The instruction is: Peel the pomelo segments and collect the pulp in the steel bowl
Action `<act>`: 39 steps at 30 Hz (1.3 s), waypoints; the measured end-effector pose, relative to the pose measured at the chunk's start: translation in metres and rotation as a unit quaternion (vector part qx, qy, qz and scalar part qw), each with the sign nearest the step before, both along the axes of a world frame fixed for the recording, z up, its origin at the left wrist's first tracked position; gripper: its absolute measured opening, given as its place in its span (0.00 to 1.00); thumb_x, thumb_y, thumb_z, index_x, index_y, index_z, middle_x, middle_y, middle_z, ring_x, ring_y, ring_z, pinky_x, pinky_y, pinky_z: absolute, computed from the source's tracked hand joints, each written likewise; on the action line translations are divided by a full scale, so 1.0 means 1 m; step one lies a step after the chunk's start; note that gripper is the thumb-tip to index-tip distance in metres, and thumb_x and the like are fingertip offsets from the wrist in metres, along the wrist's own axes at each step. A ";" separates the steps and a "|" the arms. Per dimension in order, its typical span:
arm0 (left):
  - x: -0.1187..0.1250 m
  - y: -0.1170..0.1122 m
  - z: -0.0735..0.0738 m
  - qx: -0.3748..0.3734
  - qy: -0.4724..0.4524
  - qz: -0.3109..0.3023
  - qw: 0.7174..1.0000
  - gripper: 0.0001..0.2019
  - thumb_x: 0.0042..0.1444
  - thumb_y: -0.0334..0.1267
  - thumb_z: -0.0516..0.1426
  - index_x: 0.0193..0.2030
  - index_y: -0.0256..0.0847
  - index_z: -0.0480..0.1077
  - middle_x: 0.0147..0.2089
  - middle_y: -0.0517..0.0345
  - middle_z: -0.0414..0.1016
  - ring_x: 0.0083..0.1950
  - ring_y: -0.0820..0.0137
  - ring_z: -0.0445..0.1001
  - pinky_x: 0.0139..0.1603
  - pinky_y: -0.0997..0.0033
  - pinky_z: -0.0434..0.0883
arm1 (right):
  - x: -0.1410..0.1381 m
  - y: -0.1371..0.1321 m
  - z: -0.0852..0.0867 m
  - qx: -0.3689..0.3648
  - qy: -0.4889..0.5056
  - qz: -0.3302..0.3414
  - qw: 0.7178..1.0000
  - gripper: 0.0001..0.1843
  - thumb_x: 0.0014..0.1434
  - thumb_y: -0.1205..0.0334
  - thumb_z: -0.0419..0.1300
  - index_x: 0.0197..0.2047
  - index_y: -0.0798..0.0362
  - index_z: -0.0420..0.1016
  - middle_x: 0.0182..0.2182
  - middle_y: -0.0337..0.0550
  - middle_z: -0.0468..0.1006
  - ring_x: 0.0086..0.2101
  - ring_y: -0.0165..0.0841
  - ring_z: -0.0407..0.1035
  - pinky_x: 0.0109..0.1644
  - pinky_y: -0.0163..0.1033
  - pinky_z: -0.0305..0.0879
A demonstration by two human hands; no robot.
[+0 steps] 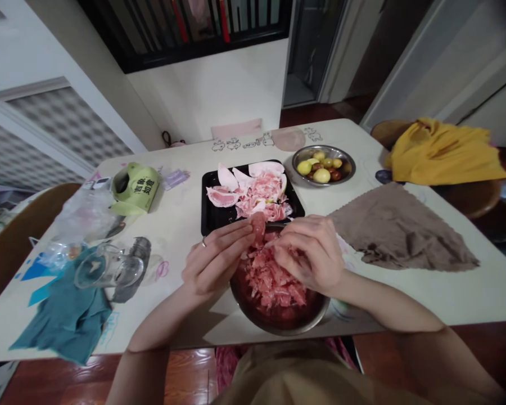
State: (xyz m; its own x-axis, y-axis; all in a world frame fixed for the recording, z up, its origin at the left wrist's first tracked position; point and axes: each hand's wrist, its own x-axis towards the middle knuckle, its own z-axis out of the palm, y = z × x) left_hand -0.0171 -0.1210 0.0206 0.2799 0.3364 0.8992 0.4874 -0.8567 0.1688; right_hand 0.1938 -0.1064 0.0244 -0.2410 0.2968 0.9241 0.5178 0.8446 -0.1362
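Both my hands are above a metal bowl [278, 323] filled with pink pomelo flesh [274, 281] at the table's near edge. My left hand [217, 256], with a ring on one finger, and my right hand [310, 253] pinch a pink pomelo piece [258, 226] between their fingertips. Just behind lies a black tray [211, 216] with peeled pomelo skins and membranes [257, 194].
A small metal bowl of green and red fruits [324, 164] stands behind the tray. A brown cloth [396, 228] lies to the right, a yellow cloth [441, 149] on a chair. On the left are a glass jug [109, 267], a teal cloth [67, 315], a green tape roll [135, 188] and plastic bags [82, 216].
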 end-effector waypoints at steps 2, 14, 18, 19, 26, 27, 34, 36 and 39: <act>0.004 0.003 0.002 -0.016 -0.044 0.008 0.999 0.19 0.62 0.23 0.61 0.58 0.42 0.75 0.50 0.53 0.84 0.52 0.63 0.84 0.51 0.61 0.84 | 0.001 0.013 -0.003 0.017 0.020 -0.038 0.999 0.09 0.63 0.68 0.63 0.45 0.48 0.71 0.36 0.40 0.80 0.37 0.34 0.75 0.42 0.43 0.68; 0.010 0.024 -0.011 -0.218 -0.104 0.029 0.970 0.10 0.59 0.30 0.66 0.48 0.43 0.80 0.44 0.54 0.85 0.43 0.71 0.83 0.40 0.76 0.77 | 0.019 0.096 -0.040 -0.086 -0.025 -0.096 0.991 0.11 0.69 0.69 0.53 0.42 0.50 0.76 0.37 0.42 0.84 0.41 0.37 0.76 0.50 0.47 0.62; 0.016 0.026 -0.014 -0.250 -0.025 -0.026 0.968 0.08 0.62 0.33 0.64 0.48 0.41 0.81 0.41 0.53 0.85 0.40 0.71 0.83 0.36 0.78 0.77 | 0.022 0.102 -0.043 -0.132 -0.010 -0.080 0.988 0.13 0.70 0.67 0.52 0.44 0.50 0.78 0.38 0.43 0.85 0.42 0.37 0.76 0.52 0.48 0.63; 0.017 0.027 -0.016 -0.259 -0.009 -0.042 0.965 0.08 0.63 0.34 0.64 0.48 0.41 0.81 0.41 0.52 0.85 0.40 0.71 0.83 0.36 0.77 0.77 | 0.023 0.103 -0.043 -0.139 -0.005 -0.079 0.987 0.12 0.70 0.66 0.53 0.43 0.50 0.79 0.38 0.43 0.85 0.42 0.38 0.76 0.52 0.48 0.63; 0.017 0.032 -0.023 -0.384 -0.056 -0.062 0.920 0.08 0.59 0.37 0.67 0.46 0.41 0.80 0.42 0.51 0.84 0.43 0.68 0.83 0.42 0.73 0.78 | 0.026 0.106 -0.044 -0.178 -0.020 -0.045 0.983 0.15 0.65 0.71 0.52 0.42 0.49 0.81 0.40 0.43 0.85 0.43 0.38 0.75 0.54 0.49 0.61; 0.016 0.033 -0.022 -0.395 -0.086 -0.059 0.913 0.08 0.58 0.37 0.67 0.45 0.40 0.80 0.42 0.51 0.84 0.43 0.67 0.83 0.43 0.73 0.78 | 0.026 0.106 -0.044 -0.184 -0.025 -0.044 0.982 0.14 0.65 0.70 0.53 0.42 0.50 0.81 0.39 0.43 0.85 0.43 0.38 0.75 0.54 0.49 0.61; 0.017 0.032 -0.017 -0.408 -0.202 -0.061 0.888 0.09 0.56 0.37 0.68 0.43 0.39 0.79 0.42 0.53 0.84 0.43 0.68 0.82 0.44 0.72 0.80 | 0.024 0.101 -0.040 -0.204 -0.058 -0.028 0.977 0.14 0.65 0.70 0.55 0.44 0.49 0.82 0.41 0.42 0.85 0.45 0.39 0.75 0.57 0.53 0.59; 0.018 0.031 -0.016 -0.408 -0.210 -0.061 0.886 0.09 0.56 0.36 0.68 0.44 0.39 0.79 0.42 0.54 0.84 0.43 0.68 0.82 0.44 0.71 0.80 | 0.024 0.099 -0.039 -0.201 -0.057 -0.031 0.977 0.12 0.66 0.68 0.57 0.46 0.49 0.82 0.41 0.43 0.86 0.44 0.38 0.75 0.57 0.53 0.59; 0.018 0.029 -0.016 -0.405 -0.215 -0.058 0.887 0.09 0.56 0.35 0.68 0.43 0.39 0.79 0.42 0.54 0.84 0.43 0.68 0.82 0.45 0.71 0.80 | 0.022 0.098 -0.039 -0.184 -0.063 -0.036 0.980 0.12 0.68 0.66 0.57 0.50 0.48 0.81 0.40 0.42 0.86 0.43 0.38 0.75 0.58 0.53 0.59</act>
